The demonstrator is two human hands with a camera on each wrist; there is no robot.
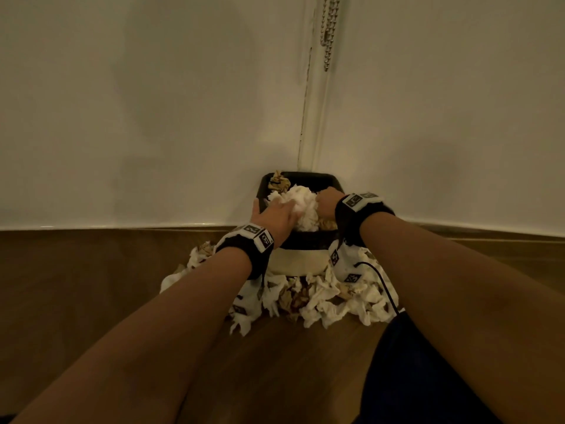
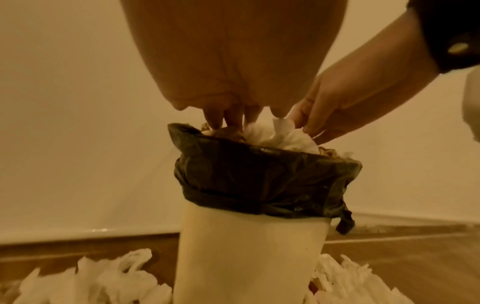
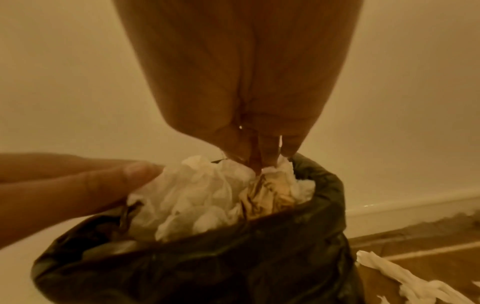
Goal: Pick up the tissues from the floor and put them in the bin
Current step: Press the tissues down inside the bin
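A white bin with a black liner stands against the wall. A wad of white tissues bulges over its rim, with brownish crumpled ones beside it. My left hand lies on the wad's left side, fingers straight and pressing down, thumb spread. My right hand grips the wad's right side; its fingertips are dug into the tissue. Several more tissues lie heaped on the floor around the bin's base, also seen in the left wrist view as floor tissues.
The bin sits at a pale wall with a skirting board. A bead chain hangs above it. Wooden floor spreads to both sides. A dark cable trails from my right wrist; dark clothing is at lower right.
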